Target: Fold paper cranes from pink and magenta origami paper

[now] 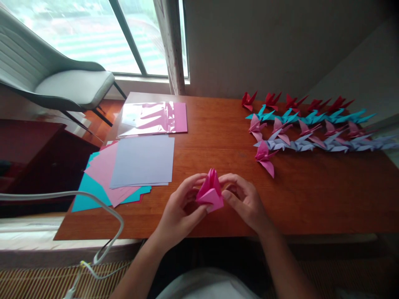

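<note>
A bright pink folded paper (210,198), partly shaped like an origami crane, is held above the table's front part. Its upper end narrows to upright points, and a flap folds down at the front. My left hand (183,205) grips it from the left, thumb across the lower front and fingers behind. On the other side, my right hand (245,199) pinches at the paper's right edge with curled fingers; the exact contact of its fingertips is partly hidden. A finished pink paper crane (264,158) sits on the table beyond my right hand.
Rows of red, turquoise (289,116), pink and lavender (302,143) cranes line the table's (215,137) right side. At left lie loose lavender sheets (143,160), other coloured sheets and a clear paper packet (149,119). A white cable (115,214) crosses the lower left; a chair (75,87) stands beyond.
</note>
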Motion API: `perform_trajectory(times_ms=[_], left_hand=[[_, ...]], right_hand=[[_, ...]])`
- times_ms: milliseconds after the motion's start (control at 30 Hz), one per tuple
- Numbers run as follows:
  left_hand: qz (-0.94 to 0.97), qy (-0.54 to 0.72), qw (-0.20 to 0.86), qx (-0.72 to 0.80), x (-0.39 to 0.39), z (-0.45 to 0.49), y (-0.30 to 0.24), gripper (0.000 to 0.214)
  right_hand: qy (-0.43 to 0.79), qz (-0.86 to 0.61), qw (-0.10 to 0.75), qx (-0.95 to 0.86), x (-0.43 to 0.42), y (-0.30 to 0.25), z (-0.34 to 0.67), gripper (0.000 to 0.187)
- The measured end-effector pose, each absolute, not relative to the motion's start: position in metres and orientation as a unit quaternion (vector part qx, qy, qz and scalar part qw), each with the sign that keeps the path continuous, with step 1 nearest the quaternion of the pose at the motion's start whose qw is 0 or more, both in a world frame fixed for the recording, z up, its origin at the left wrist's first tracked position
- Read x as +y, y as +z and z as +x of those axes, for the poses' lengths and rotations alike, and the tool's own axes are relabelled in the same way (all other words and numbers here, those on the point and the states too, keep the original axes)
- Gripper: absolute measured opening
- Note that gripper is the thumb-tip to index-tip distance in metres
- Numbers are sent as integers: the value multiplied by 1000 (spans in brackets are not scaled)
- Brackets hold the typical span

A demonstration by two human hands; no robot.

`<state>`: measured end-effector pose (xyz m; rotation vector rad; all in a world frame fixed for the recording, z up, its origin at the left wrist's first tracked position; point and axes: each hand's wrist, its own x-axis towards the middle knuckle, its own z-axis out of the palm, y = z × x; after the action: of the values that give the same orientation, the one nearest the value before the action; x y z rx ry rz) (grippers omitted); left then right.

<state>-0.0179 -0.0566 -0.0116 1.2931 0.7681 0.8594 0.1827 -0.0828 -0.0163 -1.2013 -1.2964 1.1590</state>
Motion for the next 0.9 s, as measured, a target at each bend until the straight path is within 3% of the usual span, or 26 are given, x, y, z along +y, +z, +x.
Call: perform_trajectory(times_ms=[133,400,567,700,900], left_hand=[[494,376,724,301,-54,-20,-12,65],[431,334,793,273,-47,-23,-4,64],[368,366,798,305,-45,-25,0,50],[313,371,817,310,-44,-26,0,40],[270,364,833,317,-42,-27,-2,36]], right_hand=[[460,-477,524,-535,-73,-8,182,13],[532,-406,502,-548,-57,9,185,17],[545,-385,514,-539,-54,16,186,12],[484,-424,511,-571,-53,21,184,6],[471,-430,523,-565,-53,23,178,4]])
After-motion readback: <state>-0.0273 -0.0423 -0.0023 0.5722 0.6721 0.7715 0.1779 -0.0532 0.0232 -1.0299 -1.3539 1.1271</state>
